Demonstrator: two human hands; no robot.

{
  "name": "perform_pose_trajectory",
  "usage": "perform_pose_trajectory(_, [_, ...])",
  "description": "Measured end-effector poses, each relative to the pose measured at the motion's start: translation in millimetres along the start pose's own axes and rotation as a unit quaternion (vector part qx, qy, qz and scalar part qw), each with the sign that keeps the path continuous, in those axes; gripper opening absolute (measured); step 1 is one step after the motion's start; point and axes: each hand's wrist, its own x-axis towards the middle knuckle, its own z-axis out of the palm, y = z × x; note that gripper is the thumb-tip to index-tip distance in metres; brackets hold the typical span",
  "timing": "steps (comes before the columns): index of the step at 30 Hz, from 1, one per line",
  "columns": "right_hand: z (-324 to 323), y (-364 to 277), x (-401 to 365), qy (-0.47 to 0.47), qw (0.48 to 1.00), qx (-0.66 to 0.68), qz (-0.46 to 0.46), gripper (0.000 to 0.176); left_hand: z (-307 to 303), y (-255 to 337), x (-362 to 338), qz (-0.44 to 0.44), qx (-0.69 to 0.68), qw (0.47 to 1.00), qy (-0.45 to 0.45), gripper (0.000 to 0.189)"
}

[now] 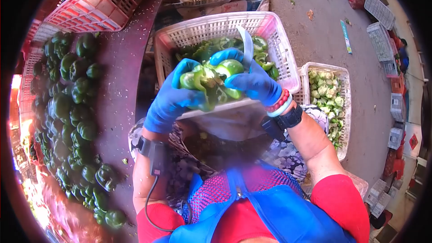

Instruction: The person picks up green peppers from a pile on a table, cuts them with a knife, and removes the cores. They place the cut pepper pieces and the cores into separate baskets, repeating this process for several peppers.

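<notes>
Over a pink-white plastic crate (282,56), both blue-gloved hands hold an opened green pepper (202,81) whose pale inside shows. My left hand (177,94) is wrapped round its left part. The fingers of my right hand (254,81) grip the right part, and a knife (246,47) with a pale curved blade sticks up from that same hand. Its handle is hidden in the glove. Cut green pepper pieces (261,49) lie in the crate beneath and behind the hands.
Many whole green peppers (78,108) are piled on a dark surface (121,85) at the left. A red crate (103,0) stands behind them. At the right, another crate (345,108) holds pale green pieces (326,90). Stacked crates (380,40) line the far right.
</notes>
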Motion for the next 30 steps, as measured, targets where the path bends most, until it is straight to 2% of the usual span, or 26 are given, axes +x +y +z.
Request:
perform_pose_trajectory(2, [-6, 4, -1, -0.009, 0.999, 0.03, -0.01, 0.054, -7, -10, 8, 0.027, -0.016, 0.999, -0.019, 0.058])
perform_pose_trajectory(3, [-9, 6, -1, 0.011, 0.999, 0.018, -0.049, 0.052, -9, -13, 13, 0.102, 0.0, 0.994, -0.024, 0.056])
perform_pose_trajectory(4, [-11, 7, -2, 0.031, 0.996, 0.005, -0.087, 0.05, -11, -13, 12, 0.087, -0.098, 0.99, -0.06, 0.054])
perform_pose_trajectory(5, [-9, 8, -7, 0.139, 0.968, 0.205, -0.033, 0.049, -12, -11, 10, 0.065, -0.194, 0.974, -0.092, 0.051])
perform_pose_trajectory(6, [-16, 9, 2, 0.093, 0.96, 0.263, -0.029, 0.049, -10, -16, 14, 0.109, -0.179, 0.976, -0.064, 0.05])
perform_pose_trajectory(7, [-19, 9, 2, 0.112, 0.962, 0.248, -0.03, 0.05, -10, -16, 16, 0.104, -0.187, 0.976, -0.049, 0.05])
perform_pose_trajectory(8, [-22, 9, 2, 0.131, 0.964, 0.231, -0.028, 0.05, -9, -16, 16, 0.102, -0.198, 0.974, -0.031, 0.05])
perform_pose_trajectory(11, [-30, 7, 4, 0.1, 0.989, 0.106, -0.03, 0.051, -10, -12, 19, 0.069, -0.086, 0.994, 0.017, 0.04])
perform_pose_trajectory(14, [-33, 14, 1, 0.096, 0.989, 0.108, -0.03, 0.054, -25, -22, 24, 0.008, -0.19, 0.98, 0.053, 0.024])
perform_pose_trajectory(15, [-30, 12, 2, 0.062, 0.972, 0.225, -0.039, 0.058, -31, -23, 28, 0.028, -0.181, 0.98, 0.081, 0.021])
perform_pose_trajectory(16, [-24, 5, -3, 0.147, 0.959, 0.239, -0.046, 0.06, -36, -24, 31, 0.048, -0.172, 0.978, 0.108, 0.018])
perform_pose_trajectory(18, [-31, -14, -4, 0.083, 0.975, 0.194, -0.072, 0.06, -38, -20, 31, 0.036, -0.028, 0.989, 0.142, 0.034])
perform_pose_trajectory(19, [-31, -22, -5, 0.112, 0.988, 0.09, -0.056, 0.06, -30, -23, 38, 0.074, 0.164, 0.961, 0.212, 0.043])
perform_pose_trajectory(20, [-29, -27, -5, 0.105, 0.991, 0.078, -0.038, 0.049, -30, -31, 42, 0.102, 0.233, 0.942, 0.218, 0.05])
perform_pose_trajectory(22, [-25, -29, -5, 0.106, 0.993, 0.022, 0.042, 0.051, -18, -34, 47, 0.155, 0.37, 0.883, 0.242, 0.064])
perform_pose_trajectory(24, [-10, -23, -2, 0.093, 0.993, -0.071, 0.029, 0.051, -1, -25, 41, 0.077, 0.169, 0.978, 0.096, 0.062])
perform_pose_trajectory(26, [-1, -17, -1, 0.083, 0.986, -0.141, 0.035, 0.052, 9, -17, 33, 0.053, 0.247, 0.966, 0.05, 0.05])
perform_pose_trajectory(27, [-1, -14, -1, 0.077, 0.982, -0.165, 0.048, 0.052, 12, -15, 30, 0.081, 0.324, 0.94, 0.063, 0.042])
perform_pose_trajectory(30, [5, -2, -2, 0.067, 0.97, -0.233, 0.021, 0.052, 6, -24, 35, 0.07, 0.464, 0.877, 0.098, 0.044])
